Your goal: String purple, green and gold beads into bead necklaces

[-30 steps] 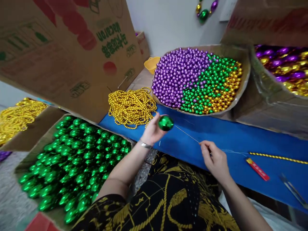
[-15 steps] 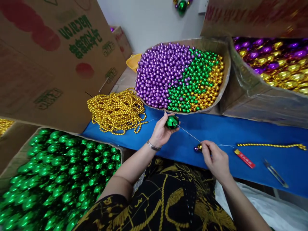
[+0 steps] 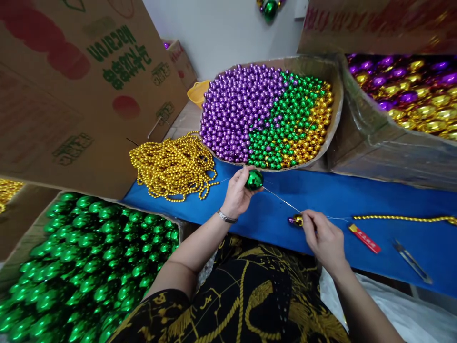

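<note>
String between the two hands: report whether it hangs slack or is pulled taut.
Taut: the string runs straight, without visible sag, from the green ball in the left hand to the right hand.

place type: workshop, bead stringing by hand
bulk stock: loose small beads in purple, green and gold; bigger purple and gold beads at right; large green beads lower left; all in open cartons
work surface: counter under blue covering
strands: heap of gold bead strands plus one gold strand laid out
bench bits: red packet, slim tool (type unclear), yellow bowl behind
handwork: thread taut between hands, large green bead in left one
wall: multicolour bead string hanging
packaging: big printed cardboard box, green lettering incl. "Macaron"
</note>
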Motion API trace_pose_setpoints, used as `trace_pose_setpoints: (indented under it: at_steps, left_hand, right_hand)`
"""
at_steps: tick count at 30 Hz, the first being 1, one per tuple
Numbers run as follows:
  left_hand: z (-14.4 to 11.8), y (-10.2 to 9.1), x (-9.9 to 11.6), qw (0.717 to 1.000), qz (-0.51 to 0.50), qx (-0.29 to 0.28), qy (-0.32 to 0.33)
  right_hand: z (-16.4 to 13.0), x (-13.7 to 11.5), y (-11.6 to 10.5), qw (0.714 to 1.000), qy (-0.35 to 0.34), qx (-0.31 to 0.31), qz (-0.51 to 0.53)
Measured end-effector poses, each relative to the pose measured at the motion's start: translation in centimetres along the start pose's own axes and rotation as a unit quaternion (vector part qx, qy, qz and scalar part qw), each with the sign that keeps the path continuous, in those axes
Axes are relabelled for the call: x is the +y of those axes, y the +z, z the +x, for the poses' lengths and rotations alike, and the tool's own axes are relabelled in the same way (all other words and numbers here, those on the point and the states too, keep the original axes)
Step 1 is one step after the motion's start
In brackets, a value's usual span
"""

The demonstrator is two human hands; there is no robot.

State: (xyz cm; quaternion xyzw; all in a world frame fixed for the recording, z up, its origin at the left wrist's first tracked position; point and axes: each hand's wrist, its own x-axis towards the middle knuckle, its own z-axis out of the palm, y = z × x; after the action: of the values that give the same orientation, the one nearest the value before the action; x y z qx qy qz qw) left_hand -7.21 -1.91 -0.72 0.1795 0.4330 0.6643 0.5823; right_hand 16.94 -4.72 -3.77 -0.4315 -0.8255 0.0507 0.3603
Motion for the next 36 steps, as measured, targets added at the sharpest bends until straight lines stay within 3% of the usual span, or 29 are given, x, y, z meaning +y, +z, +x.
trace_pose_setpoints:
  at_steps: [25, 28, 32, 36]
  left_hand:
    - [0.0, 0.8, -0.2, 0.999, 0.015, -0.022, 0.023]
    - [-0.4, 1.1, -0.7, 0.995, 0.052, -0.040, 0.070]
    - [-1.4, 1.7, -1.8, 0.975, 0.124, -0.111, 0.149]
    - [-1.8, 1.9, -2.6, 0.972, 0.120, -0.166, 0.114]
  right_hand:
    - [0.0, 0.6, -0.7, 0.999, -0.021, 0.018, -0.017]
    - [0.1, 0.3, -0.3, 1.000, -0.019, 0.012, -0.018]
    - [0.2, 0.0, 0.6, 0.997, 0.054, 0.000, 0.046]
    - [0.0, 0.4, 1.0, 0.968, 0.169, -0.072, 0.173]
